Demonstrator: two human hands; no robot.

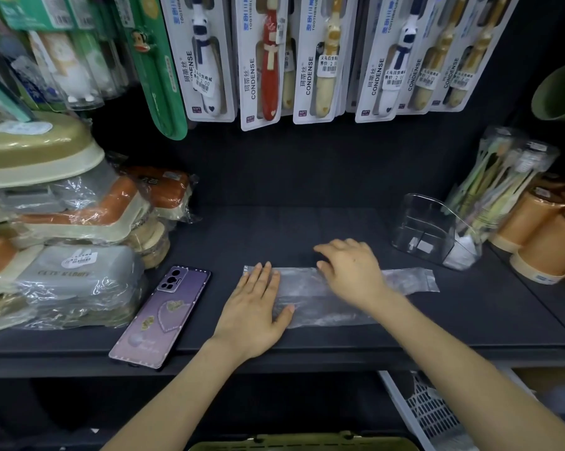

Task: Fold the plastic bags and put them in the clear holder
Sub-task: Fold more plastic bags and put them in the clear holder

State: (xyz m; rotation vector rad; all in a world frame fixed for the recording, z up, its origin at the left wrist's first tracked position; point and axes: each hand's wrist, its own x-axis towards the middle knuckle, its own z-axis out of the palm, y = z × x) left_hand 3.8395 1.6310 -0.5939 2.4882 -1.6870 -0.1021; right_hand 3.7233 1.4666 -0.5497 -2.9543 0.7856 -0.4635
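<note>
From the head view, your left hand (255, 307) lies flat, fingers straight, pressing the left end of the bag (307, 289). Your right hand (351, 271) sits palm down on its middle, fingers loosely bent, pinching nothing. The bag is stretched out as a long strip near the front of the shelf (274, 229). The holder (429, 227) stands behind it to the right, apart. A phone (160, 317) lies left of your left hand.

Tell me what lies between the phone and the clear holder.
Head view: the plastic bag, flat on the shelf, under the left hand and right hand.
</note>
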